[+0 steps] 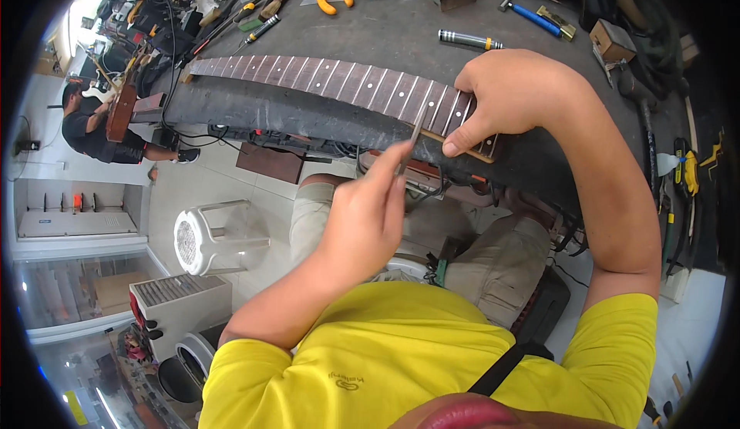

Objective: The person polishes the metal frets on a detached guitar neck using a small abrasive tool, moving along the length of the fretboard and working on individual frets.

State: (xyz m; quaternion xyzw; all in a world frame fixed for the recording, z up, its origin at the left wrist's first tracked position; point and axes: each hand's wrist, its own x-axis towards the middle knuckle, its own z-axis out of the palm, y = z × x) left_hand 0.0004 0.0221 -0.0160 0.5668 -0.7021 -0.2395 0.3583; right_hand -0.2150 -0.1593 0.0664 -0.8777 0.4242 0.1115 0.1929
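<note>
fretboard (331, 80) lies along near edge of table (385, 28), right grip (512, 94) clamping its right end, left grip (360, 217) closed on a thin file (417, 131); probably light, stiff, its edges chip-prone, best held across the wide end.

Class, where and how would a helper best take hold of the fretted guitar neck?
Probably near the left end of the guitar neck, coming from the left, pinching its long edges: it lies fretboard-up and looks slimmer there, while the right hand occupies the other end.
</note>
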